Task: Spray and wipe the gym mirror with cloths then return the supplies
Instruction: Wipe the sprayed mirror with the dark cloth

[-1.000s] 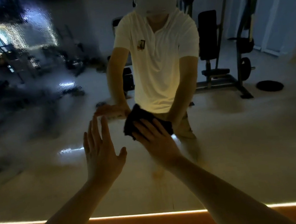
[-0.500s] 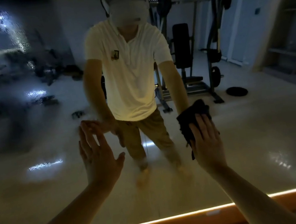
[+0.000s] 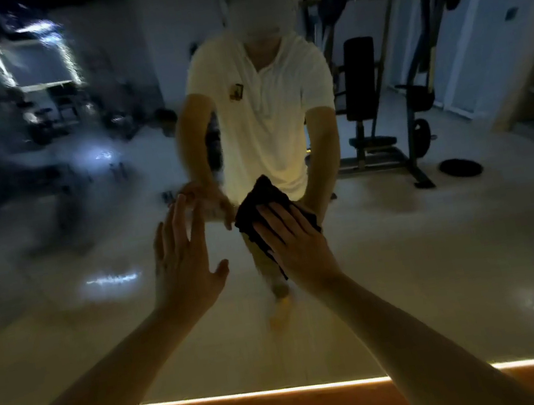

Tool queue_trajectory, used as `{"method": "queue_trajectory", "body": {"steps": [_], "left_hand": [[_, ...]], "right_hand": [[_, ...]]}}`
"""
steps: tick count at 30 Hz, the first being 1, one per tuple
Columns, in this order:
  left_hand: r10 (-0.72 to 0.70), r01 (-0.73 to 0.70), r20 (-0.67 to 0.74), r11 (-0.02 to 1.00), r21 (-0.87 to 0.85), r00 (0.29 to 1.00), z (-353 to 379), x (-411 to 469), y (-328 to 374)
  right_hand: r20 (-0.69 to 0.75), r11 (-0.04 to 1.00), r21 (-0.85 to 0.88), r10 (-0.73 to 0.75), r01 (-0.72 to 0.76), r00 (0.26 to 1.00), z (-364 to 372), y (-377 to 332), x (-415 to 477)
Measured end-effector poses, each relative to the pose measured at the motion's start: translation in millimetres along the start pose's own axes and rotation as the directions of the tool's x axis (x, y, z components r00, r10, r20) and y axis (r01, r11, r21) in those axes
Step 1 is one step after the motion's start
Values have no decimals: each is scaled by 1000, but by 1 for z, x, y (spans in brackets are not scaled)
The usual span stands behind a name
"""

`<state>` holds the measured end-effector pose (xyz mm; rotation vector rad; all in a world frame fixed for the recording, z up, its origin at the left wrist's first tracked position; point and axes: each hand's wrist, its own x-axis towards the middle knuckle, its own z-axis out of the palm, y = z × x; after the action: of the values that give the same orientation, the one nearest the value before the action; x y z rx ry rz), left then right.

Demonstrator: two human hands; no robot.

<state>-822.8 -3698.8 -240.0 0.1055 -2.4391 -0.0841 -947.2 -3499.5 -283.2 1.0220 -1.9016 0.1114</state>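
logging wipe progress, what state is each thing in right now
mirror, hazy at left, clearer at right
cloth, bunched, pressed to mirror
right hand, flat on cloth
left hand, open, holds nothing
light strip, lit

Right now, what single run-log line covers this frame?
phase: wiping | right hand: presses dark cloth on mirror | left hand: open, raised to mirror

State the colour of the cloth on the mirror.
The cloth is black; head view.
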Motion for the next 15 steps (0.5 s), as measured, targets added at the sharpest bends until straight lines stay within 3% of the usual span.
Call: {"method": "queue_trajectory", "body": {"steps": [6, 9, 15], "left_hand": [[-8, 5, -109, 1000, -24, 994, -43, 36, -25], [17, -30, -208, 998, -62, 978, -62, 61, -20], [114, -134, -350, 990, -35, 930, -102, 120, -14]], "right_hand": [[22, 989, -76, -125, 127, 992, -41, 26, 71], [-23, 985, -72, -159, 157, 987, -67, 51, 107], [29, 951, -125, -283, 284, 959, -120, 108, 185]]}}
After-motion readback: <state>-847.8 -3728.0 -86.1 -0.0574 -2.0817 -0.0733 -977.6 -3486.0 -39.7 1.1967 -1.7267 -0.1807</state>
